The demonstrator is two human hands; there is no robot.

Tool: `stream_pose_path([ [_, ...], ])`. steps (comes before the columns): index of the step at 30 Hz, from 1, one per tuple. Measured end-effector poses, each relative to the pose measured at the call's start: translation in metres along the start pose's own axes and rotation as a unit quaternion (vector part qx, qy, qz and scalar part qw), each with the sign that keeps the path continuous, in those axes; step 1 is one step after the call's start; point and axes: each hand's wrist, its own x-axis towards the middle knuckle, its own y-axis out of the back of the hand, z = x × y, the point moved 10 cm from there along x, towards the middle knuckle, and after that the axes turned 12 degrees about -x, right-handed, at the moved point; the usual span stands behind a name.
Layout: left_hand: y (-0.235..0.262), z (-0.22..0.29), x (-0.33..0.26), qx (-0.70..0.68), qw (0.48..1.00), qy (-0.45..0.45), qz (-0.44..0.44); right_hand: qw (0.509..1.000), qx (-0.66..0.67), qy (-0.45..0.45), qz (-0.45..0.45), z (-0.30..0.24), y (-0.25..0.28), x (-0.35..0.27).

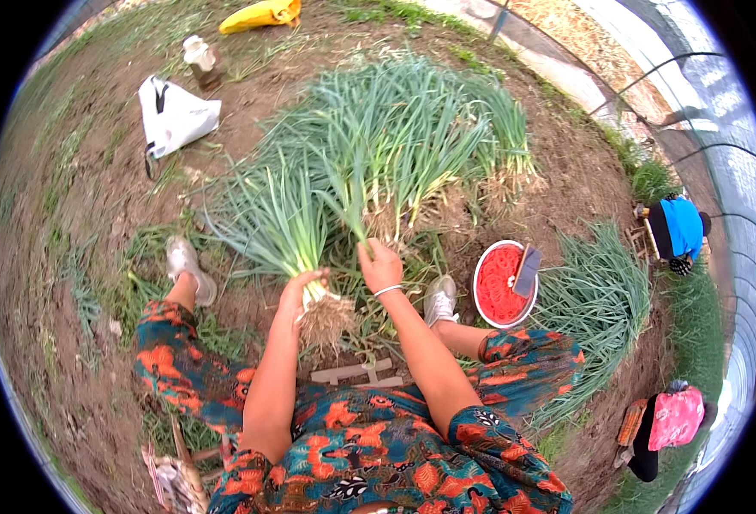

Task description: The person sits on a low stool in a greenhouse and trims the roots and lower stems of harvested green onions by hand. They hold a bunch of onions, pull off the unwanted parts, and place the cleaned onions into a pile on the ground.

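Observation:
My left hand (pixel 299 291) is closed round the white lower ends of a bunch of green onions (pixel 288 224). Its brown, soil-covered roots (pixel 328 320) hang below the fist, and the leaves fan out away from me. Beside it, my right hand (pixel 381 267) pinches the lower part of a few green onion stalks (pixel 354 214), whose leaves overlap the heap behind. That large heap of loose green onions (pixel 403 128) lies just beyond both hands, roots toward me. To the right of my right hand stands a white-rimmed bowl (pixel 478 301) of red rings like rubber bands (pixel 496 278).
A dark flat phone-like object (pixel 527 271) rests on the bowl's right rim. More green onions (pixel 600 313) lie right of it. Two people (pixel 682 227) crouch at the far right by the netting. A white bag (pixel 179 120), a jar (pixel 202 60) and a yellow bag (pixel 260 15) lie far left.

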Motion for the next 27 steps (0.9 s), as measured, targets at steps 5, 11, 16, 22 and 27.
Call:
stream_pose_path([
  [5,0.0,-0.004,-0.011,-0.073,0.996,0.036,0.022,0.964,-0.079,0.249,-0.054,-0.068,-0.021,-0.052],
  [11,0.008,0.017,-0.015,0.011,0.998,-0.04,0.039,0.969,-0.107,0.208,-0.076,-0.031,-0.023,-0.057],
  [16,0.002,0.044,-0.017,-0.018,0.996,-0.088,0.001,0.998,-0.03,-0.054,-0.031,0.078,0.005,-0.046],
  [22,0.001,0.058,-0.022,-0.037,0.993,-0.114,-0.002,0.972,-0.072,-0.104,-0.199,0.089,0.014,-0.038],
  [27,-0.001,0.034,-0.021,-0.028,0.998,-0.057,0.009,0.964,0.069,0.181,-0.179,-0.036,0.008,-0.034],
])
